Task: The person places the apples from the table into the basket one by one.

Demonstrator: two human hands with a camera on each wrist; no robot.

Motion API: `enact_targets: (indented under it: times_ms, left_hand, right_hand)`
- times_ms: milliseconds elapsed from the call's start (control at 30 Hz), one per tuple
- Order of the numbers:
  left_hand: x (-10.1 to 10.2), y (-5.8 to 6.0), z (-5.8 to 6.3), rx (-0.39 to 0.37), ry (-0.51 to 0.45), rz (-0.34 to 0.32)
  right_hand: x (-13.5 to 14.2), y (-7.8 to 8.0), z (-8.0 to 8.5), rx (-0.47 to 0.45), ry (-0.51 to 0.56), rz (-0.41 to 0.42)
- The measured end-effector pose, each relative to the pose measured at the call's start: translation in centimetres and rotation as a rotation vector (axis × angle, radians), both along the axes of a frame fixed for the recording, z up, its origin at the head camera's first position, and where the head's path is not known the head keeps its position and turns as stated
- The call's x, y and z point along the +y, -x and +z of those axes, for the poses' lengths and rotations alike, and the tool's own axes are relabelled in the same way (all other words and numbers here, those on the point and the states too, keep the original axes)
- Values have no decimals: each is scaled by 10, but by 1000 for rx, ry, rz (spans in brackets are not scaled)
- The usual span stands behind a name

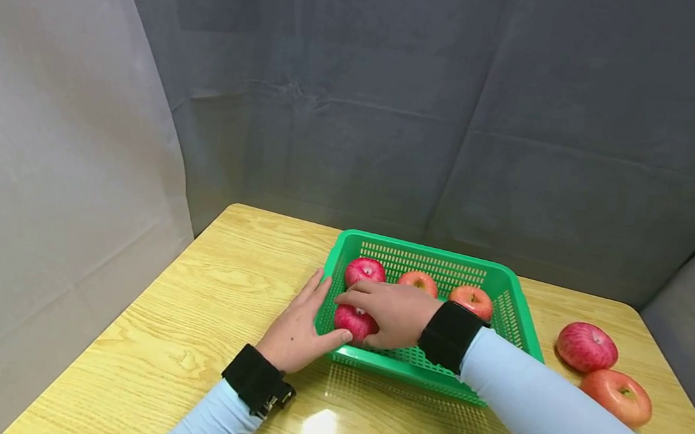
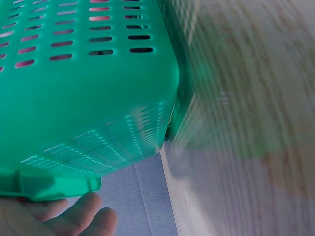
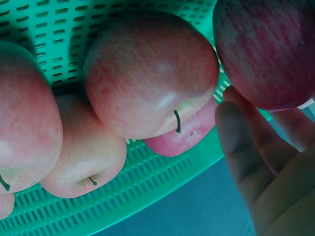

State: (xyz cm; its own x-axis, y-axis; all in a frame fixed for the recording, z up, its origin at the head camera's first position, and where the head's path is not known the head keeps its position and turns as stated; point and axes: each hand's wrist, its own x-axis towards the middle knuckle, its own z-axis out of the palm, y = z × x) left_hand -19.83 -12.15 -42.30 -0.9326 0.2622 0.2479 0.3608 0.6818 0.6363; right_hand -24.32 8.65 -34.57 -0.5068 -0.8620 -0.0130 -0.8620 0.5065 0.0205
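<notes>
A green perforated plastic basket (image 1: 408, 370) holds several red apples. My right hand (image 1: 398, 311) reaches in from the right and grips a deep red apple (image 1: 353, 324) in its front left corner. In the right wrist view, fingers lie against this apple (image 3: 268, 54), while other apples (image 3: 152, 73) sit beside it. My left hand (image 1: 297, 330) rests at the basket's left front corner, its fingers extended along the rim and thumb toward the front edge. Fingertips (image 2: 81, 211) show right at the rim in the left wrist view.
Two more apples, a dark red one (image 1: 587, 347) and an orange-red one (image 1: 617, 398), lie on the wooden table (image 1: 190, 313) right of the basket. Grey cloth (image 1: 332, 105) hangs behind the table, with paler cloth (image 1: 62, 151) at the left.
</notes>
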Motion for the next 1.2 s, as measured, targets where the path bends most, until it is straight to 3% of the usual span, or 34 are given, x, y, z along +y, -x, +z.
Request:
enact_targets:
  times_ms: [533,900,1200]
  left_hand:
    - [-1,-1,2,-1,-7,-22]
    - [0,-2,2,6,-9,-14]
    - [0,-3,3,-11,-21,-11]
  right_hand:
    - [-6,3,-18,76,-60,106]
    - [-6,3,-24,105,-104,98]
    - [1,4,-20,85,-32,128]
